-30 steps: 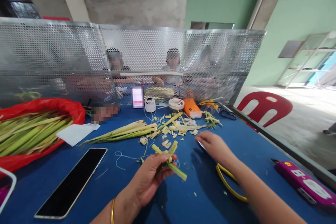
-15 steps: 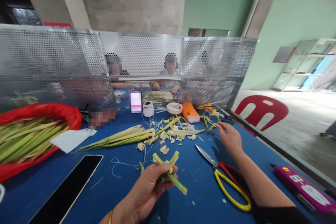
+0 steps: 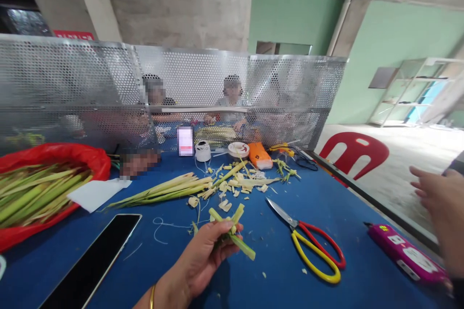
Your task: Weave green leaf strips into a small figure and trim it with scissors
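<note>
Folded leaf strips [image 3: 232, 231] in left hand [image 3: 203, 260], scissors [image 3: 308, 246] nearby (untouched)

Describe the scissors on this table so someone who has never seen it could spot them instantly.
Start at the blue table; just right of the left hand, which grips a folded green leaf piece, lie the scissors. Their blades point away toward the leaf scraps, and nothing else nearby has one red and one yellow handle loop.
</note>
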